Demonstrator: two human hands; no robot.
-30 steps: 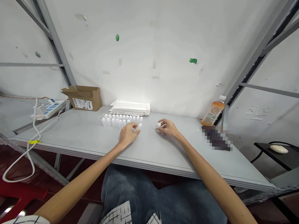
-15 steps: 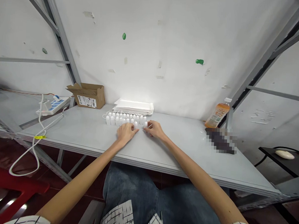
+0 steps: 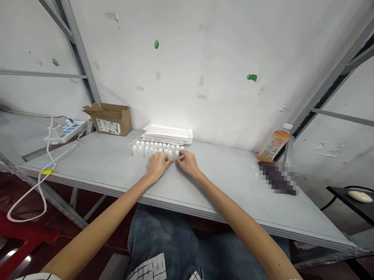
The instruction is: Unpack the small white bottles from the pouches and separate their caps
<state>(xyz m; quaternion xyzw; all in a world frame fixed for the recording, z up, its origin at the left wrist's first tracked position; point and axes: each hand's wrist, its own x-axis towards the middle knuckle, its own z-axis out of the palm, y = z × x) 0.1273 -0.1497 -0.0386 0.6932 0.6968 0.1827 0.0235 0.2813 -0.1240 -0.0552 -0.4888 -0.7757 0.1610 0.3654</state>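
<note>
Small white plastic bottles (image 3: pixel 135 150), several of them, stand upright in close rows, some with thin looped straps at their tops. My left hand (image 3: pixel 157 167) rests at the front row, its fingers curled around the lower part of a white bottle (image 3: pixel 170 154) near the right end. Just to its right, my right hand (image 3: pixel 188 162) pinches another small white bottle (image 3: pixel 177 154) between thumb and fingers. That bottle is upright beside the row. The left hand hides part of the front row.
Behind the bottles lies a stack of white trays (image 3: pixel 168 134). An open cardboard box (image 3: pixel 113 122) stands at the back left of the grey table (image 3: pixel 228 179). An orange drink bottle (image 3: pixel 275 144) and a blurred dark object (image 3: pixel 276 177) are at the right. A white cable (image 3: pixel 42 187) hangs at the left.
My right hand has moved left with its small white bottle, bringing it close to the end of the front row. My left hand has stayed nearly in place.
</note>
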